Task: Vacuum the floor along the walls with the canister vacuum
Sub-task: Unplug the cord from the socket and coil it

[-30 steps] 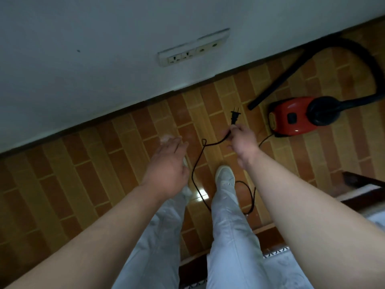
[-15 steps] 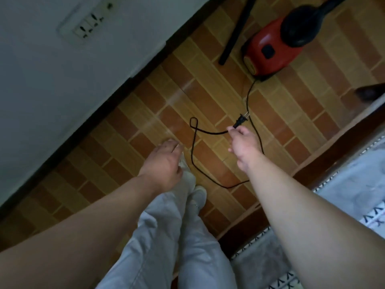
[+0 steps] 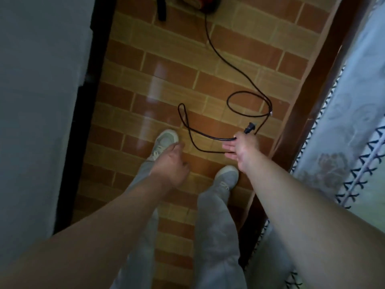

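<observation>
The red canister vacuum is only a sliver at the top edge, with the end of its black tube beside it. Its black power cord runs down the tiled floor and loops in front of me. My right hand pinches the cord just behind the black plug, its other fingers spread out. My left hand hangs relaxed above my left shoe and holds nothing.
A white wall with a dark skirting board runs along the left. A bed with a patterned cover and a dark wooden frame lines the right. My two feet stand on the brick-pattern floor.
My view has turned right: the wall socket has left the frame and the vacuum has slid to the top edge. My right hand still holds the plug end, and the cord now lies in wider loops.
</observation>
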